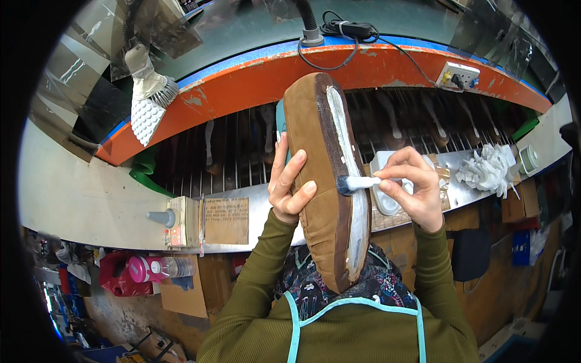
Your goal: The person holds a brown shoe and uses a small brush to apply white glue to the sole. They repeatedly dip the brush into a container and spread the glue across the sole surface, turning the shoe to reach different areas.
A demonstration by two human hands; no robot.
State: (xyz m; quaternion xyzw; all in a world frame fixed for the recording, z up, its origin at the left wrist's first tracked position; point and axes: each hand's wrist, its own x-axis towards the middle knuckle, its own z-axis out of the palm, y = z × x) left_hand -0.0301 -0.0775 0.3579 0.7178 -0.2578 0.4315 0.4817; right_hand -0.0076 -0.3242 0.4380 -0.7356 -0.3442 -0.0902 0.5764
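A brown suede shoe upper (311, 175) with a dark brown lower band is held lengthwise in front of me, tilted on its side. A strip of whitish coating runs along its edge. My left hand (290, 178) grips the upper from the left, fingers spread on the suede. Something teal (280, 116) shows behind it. Between thumb and fingertips, my right hand (417, 184) pinches a small brush (363, 183) with a white handle. Its dark bristles touch the brown band beside the coated strip. Partly behind the right hand is a white plastic container (385, 202).
Beyond the metal ledge (260, 225), dark shoe-like shapes sit on a rack of rods (239, 142) below an orange beam (236, 91). Crumpled white material (487, 170) lies right. A lamp (158, 91) hangs upper left. A cardboard piece (226, 220) lies left.
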